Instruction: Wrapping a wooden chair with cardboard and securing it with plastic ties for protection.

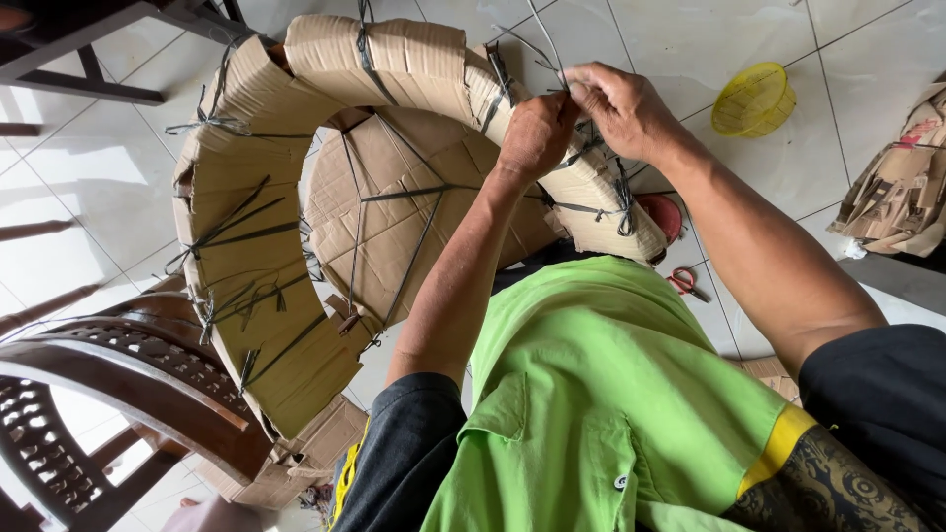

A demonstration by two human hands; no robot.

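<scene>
**Strap gripped over cardboard-wrapped arch**

At upper centre of the frame, a thin grey strap (545,41) is pinched by both hands: the left hand (537,133) is closed in a fist, the right hand (619,106) has its fingertips shut on it. Beneath them the cardboard-wrapped arch (256,212) curves leftward. Farther right, red scissors (683,282) and a yellow basket (754,99) lie on the tiled floor (690,39).

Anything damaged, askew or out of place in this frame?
Nothing clearly damaged. Both hands pinch a thin grey strap on the curved cardboard-wrapped frame. Red-handled scissors and a yellow plastic basket lie loose on the tiled floor.
</scene>
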